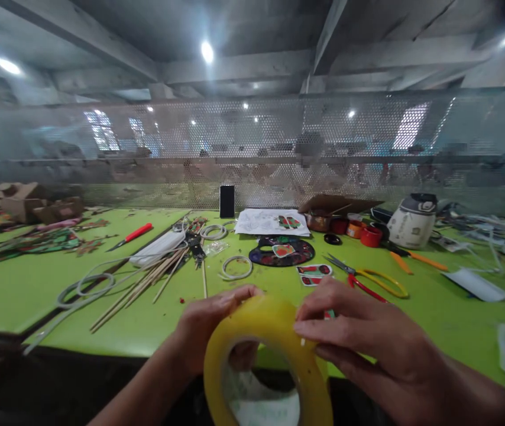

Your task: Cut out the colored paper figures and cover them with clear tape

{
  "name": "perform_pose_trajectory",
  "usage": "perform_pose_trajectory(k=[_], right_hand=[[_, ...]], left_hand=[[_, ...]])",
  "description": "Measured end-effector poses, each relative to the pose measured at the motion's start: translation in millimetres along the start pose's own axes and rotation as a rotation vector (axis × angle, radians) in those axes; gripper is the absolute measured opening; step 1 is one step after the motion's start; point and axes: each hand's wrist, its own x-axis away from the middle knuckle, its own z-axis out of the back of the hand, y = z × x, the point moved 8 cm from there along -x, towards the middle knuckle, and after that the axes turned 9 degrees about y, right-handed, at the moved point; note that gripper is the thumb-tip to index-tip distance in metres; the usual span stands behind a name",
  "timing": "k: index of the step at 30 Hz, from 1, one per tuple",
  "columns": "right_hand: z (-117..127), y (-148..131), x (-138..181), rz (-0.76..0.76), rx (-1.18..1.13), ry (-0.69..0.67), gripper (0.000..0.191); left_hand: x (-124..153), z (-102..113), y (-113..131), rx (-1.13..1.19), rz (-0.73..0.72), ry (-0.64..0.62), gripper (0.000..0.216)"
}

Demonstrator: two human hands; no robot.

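Observation:
A big roll of yellow tape (266, 322) stands upright close to me at the near edge of the green table (35, 290). My left hand (208, 322) wraps round its left side, fingers curled over the top. My right hand (359, 340) rests on the roll's upper right rim, fingertips pinched on the tape surface. A small red and green piece shows just behind my right fingers.
Bamboo sticks (146, 284), wire rings (236, 267), yellow-handled scissors (370, 279), a red-handled knife (132, 235), a round dark cut-out (282, 251), printed sheets (270, 222), red tape rolls (370, 235) and a white pot (412, 220) lie on the table. A perforated mesh screen (252, 148) backs it.

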Motion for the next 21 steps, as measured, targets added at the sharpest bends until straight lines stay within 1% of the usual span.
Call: perform_pose_trajectory(k=[2, 4, 7, 9, 10, 12, 13, 14, 15, 17, 18, 21], right_hand=[[-3.5, 1.8, 5.1, 0.001, -0.049, 0.053, 0.036], [-4.5, 4.8, 8.3, -0.015, -0.087, 0.105, 0.033], [0.3, 11.2, 12.9, -0.062, -0.108, 0.184, 0.028], [4.6, 14.2, 17.4, -0.069, -0.11, 0.209, 0.017], [5.7, 13.9, 19.9, -0.046, -0.133, 0.2, 0.01], [6.1, 11.2, 25.3, 0.03, -0.203, 0.154, 0.012], [8.1, 12.2, 27.8, 0.042, -0.22, 0.161, 0.012], [11.7, 15.4, 29.7, 0.027, -0.207, 0.196, 0.011], [16.9, 19.7, 31.2, -0.007, -0.165, 0.26, 0.011], [26.1, 24.7, 33.4, -0.072, -0.021, 0.388, 0.017], [26.5, 21.4, 33.1, -0.05, 0.047, 0.409, 0.018], [9.6, 0.0, 29.4, 0.141, 0.227, 0.34, 0.027]], left_hand=[[3.9, -9.2, -14.7, 0.296, 0.073, -0.072, 0.045], [4.7, -14.6, -17.3, 0.402, 0.063, -0.095, 0.045], [2.7, -18.3, -12.6, 0.44, 0.059, -0.074, 0.038], [1.1, -16.1, -7.3, 0.439, 0.056, -0.023, 0.032], [0.4, -13.9, -4.1, 0.438, 0.046, 0.008, 0.03], [-0.7, -8.9, 2.8, 0.456, 0.025, 0.07, 0.025], [-1.4, -6.6, 6.1, 0.47, 0.021, 0.103, 0.023], [-2.3, -4.9, 9.6, 0.484, 0.019, 0.135, 0.021], [-3.5, -3.9, 13.3, 0.498, 0.022, 0.168, 0.02], [-6.9, -4.0, 23.6, 0.505, 0.009, 0.223, 0.02], [-9.0, -5.4, 28.9, 0.508, 0.005, 0.245, 0.021], [-15.3, -10.9, 45.9, 0.55, -0.052, 0.321, 0.02]])
